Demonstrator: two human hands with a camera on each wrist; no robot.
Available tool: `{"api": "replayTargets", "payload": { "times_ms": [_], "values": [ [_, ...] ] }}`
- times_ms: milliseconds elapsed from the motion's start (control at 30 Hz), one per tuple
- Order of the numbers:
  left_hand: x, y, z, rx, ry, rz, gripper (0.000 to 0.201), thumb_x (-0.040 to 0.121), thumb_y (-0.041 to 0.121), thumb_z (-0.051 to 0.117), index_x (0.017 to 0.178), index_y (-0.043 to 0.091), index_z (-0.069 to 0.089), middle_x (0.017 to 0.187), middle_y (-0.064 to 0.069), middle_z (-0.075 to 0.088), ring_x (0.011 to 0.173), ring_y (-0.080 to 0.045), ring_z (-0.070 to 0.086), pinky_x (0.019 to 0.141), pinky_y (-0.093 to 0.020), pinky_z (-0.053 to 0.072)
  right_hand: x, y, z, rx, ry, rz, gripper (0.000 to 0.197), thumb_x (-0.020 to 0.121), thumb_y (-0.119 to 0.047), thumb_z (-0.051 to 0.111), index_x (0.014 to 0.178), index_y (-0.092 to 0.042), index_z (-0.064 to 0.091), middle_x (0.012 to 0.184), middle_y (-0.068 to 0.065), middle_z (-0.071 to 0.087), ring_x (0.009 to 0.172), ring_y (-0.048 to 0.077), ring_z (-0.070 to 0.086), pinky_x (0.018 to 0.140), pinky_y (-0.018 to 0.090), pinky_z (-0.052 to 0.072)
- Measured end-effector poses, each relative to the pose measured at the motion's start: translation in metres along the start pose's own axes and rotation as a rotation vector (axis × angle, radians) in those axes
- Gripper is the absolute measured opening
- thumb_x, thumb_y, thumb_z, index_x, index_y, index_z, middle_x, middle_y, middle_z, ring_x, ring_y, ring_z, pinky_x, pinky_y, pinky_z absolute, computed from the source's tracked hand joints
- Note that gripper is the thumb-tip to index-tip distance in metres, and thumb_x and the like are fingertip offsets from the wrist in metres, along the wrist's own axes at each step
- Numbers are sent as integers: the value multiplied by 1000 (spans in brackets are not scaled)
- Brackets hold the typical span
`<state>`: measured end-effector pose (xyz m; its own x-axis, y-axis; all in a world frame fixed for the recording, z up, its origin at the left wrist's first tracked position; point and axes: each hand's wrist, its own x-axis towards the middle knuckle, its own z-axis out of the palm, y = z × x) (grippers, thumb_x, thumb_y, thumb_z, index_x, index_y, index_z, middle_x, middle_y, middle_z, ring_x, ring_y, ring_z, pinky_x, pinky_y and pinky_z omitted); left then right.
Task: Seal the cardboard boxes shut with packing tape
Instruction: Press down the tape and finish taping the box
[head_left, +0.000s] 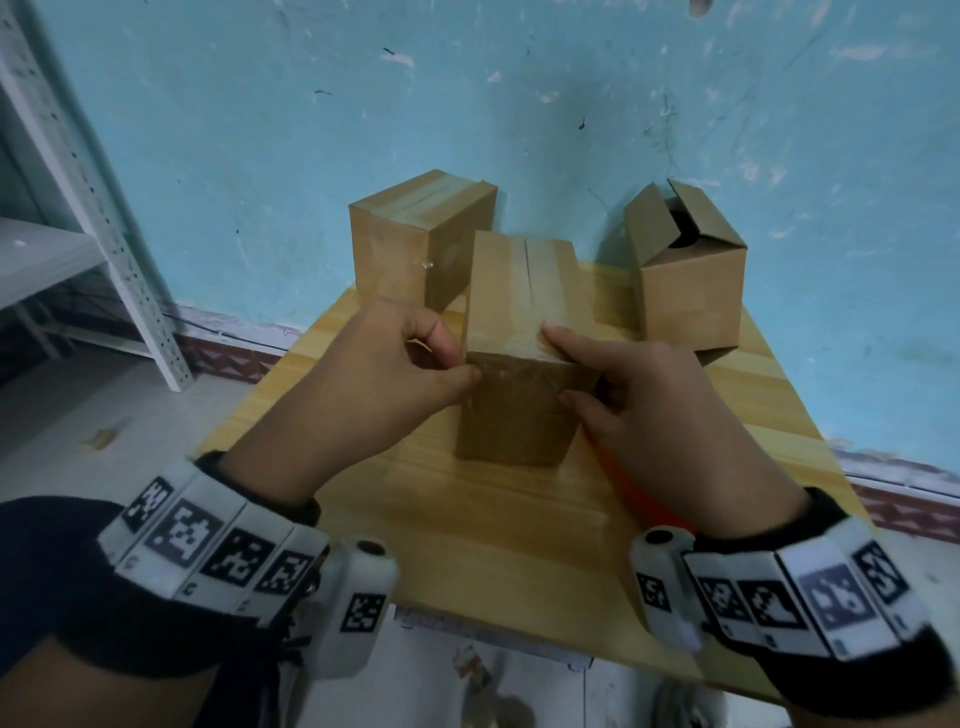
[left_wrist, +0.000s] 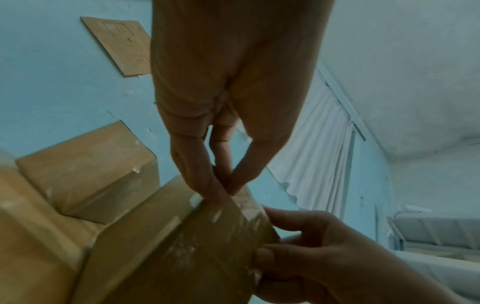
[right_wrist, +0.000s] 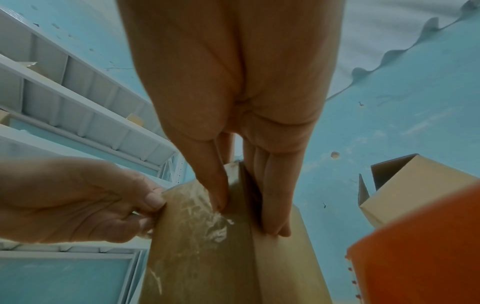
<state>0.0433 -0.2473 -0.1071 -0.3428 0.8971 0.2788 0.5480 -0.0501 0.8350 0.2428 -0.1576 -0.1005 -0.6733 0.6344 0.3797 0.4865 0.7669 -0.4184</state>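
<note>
On the wooden table (head_left: 467, 519), seen from the head, the near box (head_left: 522, 364) stands upright between both hands. Her left hand (head_left: 384, 374) curls at its front left corner, thumb and fingertips pinching the clear tape (head_left: 519, 371) there. Her right hand (head_left: 639, 395) lays its forefinger flat along the top edge, thumb on the front face. A taped box (head_left: 415, 244) and an open-flapped box (head_left: 685, 265) stand behind, near the blue wall (head_left: 519, 104).

From the left wrist, the left hand (left_wrist: 215, 123) narrows to a pinch on the tape's edge.

From the right wrist, the right hand (right_wrist: 246, 133) straddles the box's right front corner, thumb on the taped face, straight fingers against the side; something orange (right_wrist: 415, 246) sits beside it.
</note>
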Motion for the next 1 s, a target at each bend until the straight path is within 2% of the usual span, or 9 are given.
{"api": "replayTargets", "payload": {
  "times_ms": [100, 267, 367, 467, 567, 667, 833, 900, 1000],
  "values": [
    [-3, 4, 3, -27, 0, -76, 12, 82, 19, 78, 72, 19, 71, 76, -1, 73, 80, -16, 71, 81, -42, 60, -1, -2, 0, -18, 1, 6, 57, 89, -11, 66, 141, -31, 50, 117, -9, 69, 100, 1, 61, 91, 7, 42],
    [-3, 9, -11, -97, -132, -66, 6, 80, 12, 79, 82, 10, 73, 78, -1, 77, 81, -13, 75, 88, -36, 58, 0, 1, 0, -4, 27, -16, 57, 86, -9, 71, 137, -29, 54, 107, -9, 71, 91, -4, 57, 85, -1, 38],
    [-2, 10, -9, -79, -76, -4, 20, 73, 12, 83, 78, 4, 66, 72, -5, 75, 70, -17, 76, 78, -39, 61, 0, 1, -1, 1, 27, -38, 57, 84, -8, 72, 134, -30, 57, 108, -10, 72, 94, -7, 55, 85, -1, 38],
    [1, 6, -9, -38, -13, 74, 36, 67, 13, 87, 96, 14, 67, 80, -5, 70, 68, -18, 74, 73, -41, 62, 1, 3, -2, 1, 22, -45, 56, 83, -9, 74, 132, -30, 58, 109, -9, 72, 95, -5, 56, 85, -3, 37],
    [3, 3, -7, 165, -42, 164, 56, 74, 20, 83, 126, 29, 66, 110, 3, 63, 91, -9, 68, 87, -28, 56, 1, 3, -1, 23, 40, -62, 57, 82, -6, 74, 132, -26, 59, 112, -9, 71, 101, -6, 54, 87, -4, 36],
    [5, 4, -2, 89, -123, 33, 51, 85, 17, 74, 134, 25, 60, 128, 4, 63, 114, -13, 63, 92, -33, 57, -2, -1, 2, 26, 56, -85, 57, 83, -8, 73, 135, -23, 57, 110, -10, 70, 102, -6, 55, 88, -2, 38],
    [5, 13, -3, 227, -123, -42, 99, 60, 77, 70, 144, 30, 49, 143, 15, 48, 126, -5, 49, 104, -24, 40, -10, -19, 8, 345, -45, -30, 60, 84, -17, 75, 140, -21, 53, 114, -11, 69, 98, -7, 65, 82, 11, 53],
    [4, 14, -1, 313, -88, -70, 105, 54, 72, 74, 147, 31, 44, 154, 10, 28, 136, -9, 38, 105, -22, 33, -11, -26, 11, 524, -114, 9, 57, 85, -11, 74, 138, -18, 54, 113, -9, 70, 97, -4, 68, 82, 17, 56],
    [3, 11, 1, 417, -22, -13, 91, 63, 53, 83, 144, 33, 46, 150, 5, 31, 133, -14, 40, 102, -20, 32, -7, -24, 6, 454, -34, -3, 39, 87, -9, 70, 124, -17, 62, 104, -10, 71, 93, -5, 67, 78, 14, 55]
  ]
}}
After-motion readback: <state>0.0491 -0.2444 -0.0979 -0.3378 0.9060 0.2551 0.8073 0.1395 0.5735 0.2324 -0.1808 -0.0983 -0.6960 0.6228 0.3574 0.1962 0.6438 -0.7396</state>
